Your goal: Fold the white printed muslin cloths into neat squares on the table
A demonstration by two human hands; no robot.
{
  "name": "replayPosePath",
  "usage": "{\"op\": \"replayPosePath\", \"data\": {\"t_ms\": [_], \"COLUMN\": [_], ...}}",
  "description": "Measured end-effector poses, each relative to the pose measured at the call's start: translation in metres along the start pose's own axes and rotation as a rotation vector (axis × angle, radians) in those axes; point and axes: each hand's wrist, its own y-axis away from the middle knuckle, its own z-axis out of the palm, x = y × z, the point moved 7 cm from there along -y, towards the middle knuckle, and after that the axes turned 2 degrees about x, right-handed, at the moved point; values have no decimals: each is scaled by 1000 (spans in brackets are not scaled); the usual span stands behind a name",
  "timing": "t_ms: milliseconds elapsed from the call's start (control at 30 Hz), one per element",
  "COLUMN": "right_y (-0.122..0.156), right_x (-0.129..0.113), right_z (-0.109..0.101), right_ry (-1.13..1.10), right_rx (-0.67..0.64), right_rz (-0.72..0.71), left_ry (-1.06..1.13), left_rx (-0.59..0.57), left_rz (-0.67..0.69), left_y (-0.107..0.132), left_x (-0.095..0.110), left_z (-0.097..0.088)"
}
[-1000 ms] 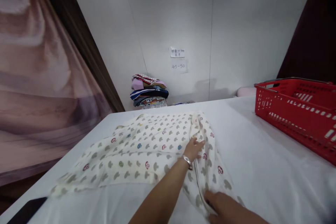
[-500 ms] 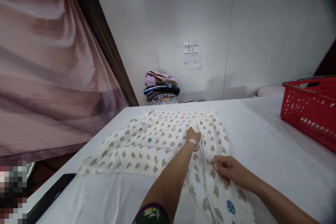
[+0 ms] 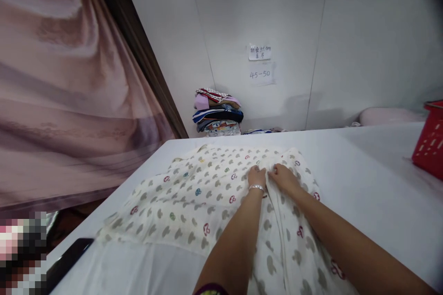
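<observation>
A cream cloth (image 3: 194, 198) printed with grey, red, green and blue mushrooms lies spread on the white table. Wearing a silver bracelet, my left hand (image 3: 256, 176) pinches the cloth near its far side. Close beside it on the right, my right hand (image 3: 284, 179) has its fingers together on the same cloth, at the top of a long edge that runs toward me. Both fingertips are partly hidden by the hands themselves. The cloth's near right part runs out of view at the bottom, under my right forearm.
The white table (image 3: 374, 184) extends to the right, with a red basket (image 3: 429, 143) at its edge. Folded fabrics (image 3: 218, 113) are stacked beyond the far edge. A black flat object (image 3: 71, 260) lies at the near left, below a pink curtain (image 3: 69, 101).
My right hand has moved forward and left, up beside my left hand, and closed on the cloth. My left hand stays nearly in place. The view has turned slightly right-to-left, pushing the basket rightward.
</observation>
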Motion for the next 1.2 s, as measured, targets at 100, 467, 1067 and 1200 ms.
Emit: {"op": "replayPosePath", "data": {"t_ms": [100, 467, 1067, 1200], "right_y": [-2, -2, 15, 15], "right_x": [4, 5, -4, -2], "right_z": [4, 0, 2, 4], "right_ry": [63, 36, -506, -539], "right_rx": [10, 62, 66, 46], "right_rz": [-6, -16, -195, -169], "left_ry": [47, 164, 240, 258], "left_rx": [-10, -34, 28, 23], "left_rz": [-5, -3, 302, 316], "left_y": [-3, 2, 24, 24], "left_x": [-5, -9, 17, 15], "left_z": [4, 5, -8, -5]}}
